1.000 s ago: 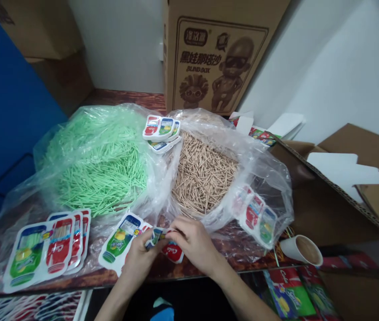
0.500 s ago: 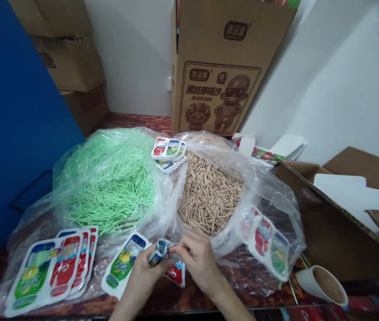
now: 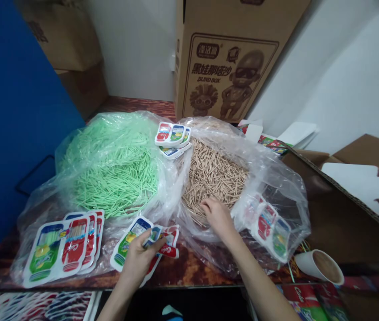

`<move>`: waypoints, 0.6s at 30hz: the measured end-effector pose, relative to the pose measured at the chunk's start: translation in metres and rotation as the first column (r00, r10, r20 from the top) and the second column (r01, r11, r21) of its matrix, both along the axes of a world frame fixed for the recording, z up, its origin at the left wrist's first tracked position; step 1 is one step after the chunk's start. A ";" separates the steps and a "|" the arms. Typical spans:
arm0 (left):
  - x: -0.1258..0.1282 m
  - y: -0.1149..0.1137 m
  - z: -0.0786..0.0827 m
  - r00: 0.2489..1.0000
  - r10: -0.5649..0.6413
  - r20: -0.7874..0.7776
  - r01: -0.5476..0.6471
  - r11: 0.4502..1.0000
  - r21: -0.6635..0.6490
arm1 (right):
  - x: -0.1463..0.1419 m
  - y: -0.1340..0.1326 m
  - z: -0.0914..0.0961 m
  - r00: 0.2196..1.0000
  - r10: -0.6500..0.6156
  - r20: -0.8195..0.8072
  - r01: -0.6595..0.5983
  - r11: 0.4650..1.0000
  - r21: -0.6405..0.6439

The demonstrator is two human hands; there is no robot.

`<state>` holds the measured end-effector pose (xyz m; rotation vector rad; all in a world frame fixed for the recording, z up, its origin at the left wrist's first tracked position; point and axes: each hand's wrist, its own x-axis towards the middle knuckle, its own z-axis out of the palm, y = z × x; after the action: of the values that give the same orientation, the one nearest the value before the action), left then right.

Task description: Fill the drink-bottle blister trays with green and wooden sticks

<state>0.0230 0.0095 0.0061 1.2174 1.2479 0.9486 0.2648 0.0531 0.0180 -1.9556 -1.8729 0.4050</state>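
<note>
My left hand (image 3: 139, 258) pinches a small printed bottle-shaped packet (image 3: 162, 238) near the table's front edge, just above another such packet lying flat. My right hand (image 3: 216, 215) reaches into the clear bag of tan wooden sticks (image 3: 214, 176), fingers curled down onto the sticks; what they hold is hidden. A clear bag of green sticks (image 3: 116, 171) lies to the left. A filled stack of packets (image 3: 65, 247) rests at the front left. More packets (image 3: 172, 136) sit on top between the two bags.
A tall printed cardboard box (image 3: 229, 58) stands at the back. An open brown carton (image 3: 350, 191) is on the right, with a paper cup (image 3: 319, 265) lying in front of it. Packets (image 3: 269, 225) show through the tan bag's plastic. A blue panel (image 3: 5, 116) borders the left.
My right hand has let go of the packet and moved up and right into the bag of tan sticks. My left hand keeps hold of the packet.
</note>
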 end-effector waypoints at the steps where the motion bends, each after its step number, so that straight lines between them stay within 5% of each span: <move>1: 0.002 0.002 0.003 0.996 -0.081 -0.029 0.083 0.995 0.052 | -0.003 0.004 -0.003 0.996 0.011 0.092 -0.010 1.000 -0.004; 4: 0.016 0.007 0.011 0.935 -0.342 -0.095 0.354 0.917 0.185 | -0.024 0.012 -0.005 0.954 0.029 0.298 -0.022 0.999 -0.027; 7: 0.029 0.012 0.016 0.870 -0.477 -0.124 0.492 0.851 0.181 | -0.041 0.017 -0.003 0.907 0.047 0.418 -0.012 0.996 -0.086; 18: 0.019 0.012 0.008 0.881 -0.465 -0.085 0.471 0.878 0.082 | -0.006 0.021 0.005 0.893 0.253 0.371 -0.127 0.935 -0.331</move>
<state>0.0418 0.0214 0.0140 1.5505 0.8938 0.6206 0.2585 0.0738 0.0233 -2.1891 -2.4079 0.3752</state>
